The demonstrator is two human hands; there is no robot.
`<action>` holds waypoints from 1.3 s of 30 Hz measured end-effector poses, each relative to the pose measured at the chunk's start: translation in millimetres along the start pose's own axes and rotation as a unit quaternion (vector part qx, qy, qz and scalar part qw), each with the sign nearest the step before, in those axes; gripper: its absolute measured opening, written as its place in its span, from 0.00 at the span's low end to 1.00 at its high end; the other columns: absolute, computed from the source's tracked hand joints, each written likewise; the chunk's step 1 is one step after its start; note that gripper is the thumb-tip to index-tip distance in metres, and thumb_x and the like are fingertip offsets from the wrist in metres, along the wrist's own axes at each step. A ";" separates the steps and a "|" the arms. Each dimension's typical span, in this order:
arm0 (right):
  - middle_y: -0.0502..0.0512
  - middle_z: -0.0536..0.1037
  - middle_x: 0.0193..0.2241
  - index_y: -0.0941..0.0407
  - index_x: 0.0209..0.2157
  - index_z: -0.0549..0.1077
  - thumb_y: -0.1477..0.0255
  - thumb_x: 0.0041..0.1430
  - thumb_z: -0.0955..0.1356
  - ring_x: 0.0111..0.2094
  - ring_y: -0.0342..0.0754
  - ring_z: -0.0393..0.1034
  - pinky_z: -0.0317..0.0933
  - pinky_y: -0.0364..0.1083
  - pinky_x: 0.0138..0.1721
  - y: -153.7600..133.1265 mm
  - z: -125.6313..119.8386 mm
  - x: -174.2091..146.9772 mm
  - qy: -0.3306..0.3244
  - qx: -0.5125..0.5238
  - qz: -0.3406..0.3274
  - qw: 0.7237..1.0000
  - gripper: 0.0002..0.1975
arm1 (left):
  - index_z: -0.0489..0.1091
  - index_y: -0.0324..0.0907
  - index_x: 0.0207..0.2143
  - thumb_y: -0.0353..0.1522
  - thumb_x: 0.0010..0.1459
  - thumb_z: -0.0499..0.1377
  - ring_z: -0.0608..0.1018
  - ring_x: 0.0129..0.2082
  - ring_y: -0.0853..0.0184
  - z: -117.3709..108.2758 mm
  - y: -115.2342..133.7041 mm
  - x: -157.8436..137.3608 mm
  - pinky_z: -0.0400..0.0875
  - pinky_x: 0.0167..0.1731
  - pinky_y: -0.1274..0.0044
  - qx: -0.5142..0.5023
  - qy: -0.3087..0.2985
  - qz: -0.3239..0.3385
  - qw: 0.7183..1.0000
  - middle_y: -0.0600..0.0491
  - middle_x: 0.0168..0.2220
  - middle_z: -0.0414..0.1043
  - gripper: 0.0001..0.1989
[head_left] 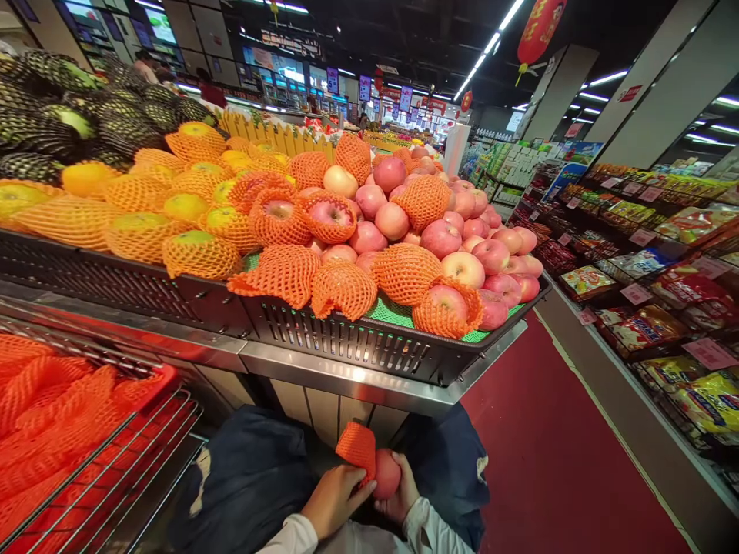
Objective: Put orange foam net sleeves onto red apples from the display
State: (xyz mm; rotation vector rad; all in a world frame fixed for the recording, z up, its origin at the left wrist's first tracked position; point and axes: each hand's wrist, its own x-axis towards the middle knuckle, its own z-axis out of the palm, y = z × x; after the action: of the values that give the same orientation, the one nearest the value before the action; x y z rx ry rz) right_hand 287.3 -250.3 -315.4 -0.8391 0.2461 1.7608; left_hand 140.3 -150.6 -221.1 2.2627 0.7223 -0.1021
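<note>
Low in front of my body, between my knees, my right hand (pixel 404 488) is wrapped round a red apple (pixel 387 473). My left hand (pixel 335 496) pinches an orange foam net sleeve (pixel 356 446) right beside the apple, with its fingertips close to the fruit. The sleeve stands up from my fingers, and its lower end meets the apple's left side. Above my hands, a black crate (pixel 369 338) holds loose apples (pixel 442 238) and several apples in orange foam nets (pixel 407 273).
To the left are netted yellow-green fruit (pixel 199 254) and dark pineapples (pixel 132 111). A wire cart (pixel 144 454) heaped with orange foam nets (pixel 51 438) stands at lower left. The counter's metal edge (pixel 346 377) runs before me. Snack shelves (pixel 652 285) line the right.
</note>
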 end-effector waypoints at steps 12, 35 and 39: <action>0.62 0.80 0.26 0.66 0.40 0.75 0.45 0.50 0.62 0.24 0.50 0.74 0.59 0.41 0.21 4.6 -15.7 6.9 -0.022 0.022 -0.001 1.000 0.36 | 0.76 0.42 0.31 0.41 0.69 0.39 0.82 0.37 0.61 1.3 -2.3 -1.0 0.69 0.38 0.75 -0.015 -0.018 -0.073 0.997 0.47 0.33 0.80 0.28; 0.58 0.80 0.32 0.60 0.42 0.75 0.53 0.42 0.72 0.28 0.47 0.74 0.66 0.45 0.29 7.8 -11.4 11.6 0.027 -0.052 -0.046 0.997 0.30 | 0.72 0.42 0.39 0.34 0.70 0.42 0.80 0.44 0.59 1.1 2.4 -2.0 0.72 0.47 0.70 0.109 0.106 -0.044 0.987 0.46 0.40 0.79 0.19; 0.54 0.80 0.42 0.52 0.46 0.73 0.65 0.35 0.79 0.35 0.48 0.74 0.67 0.45 0.30 11.0 -6.6 10.8 0.043 -0.057 -0.113 0.991 0.32 | 0.73 0.42 0.39 0.34 0.69 0.47 0.80 0.43 0.59 6.2 4.5 -4.2 0.73 0.45 0.69 0.141 0.092 0.068 0.983 0.46 0.40 0.79 0.15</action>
State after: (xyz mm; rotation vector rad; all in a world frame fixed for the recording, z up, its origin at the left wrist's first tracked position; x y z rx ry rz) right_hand 278.7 -249.7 -329.7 -0.9862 0.1029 1.5396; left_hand 140.0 -159.4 -221.5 2.6126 0.6795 0.0757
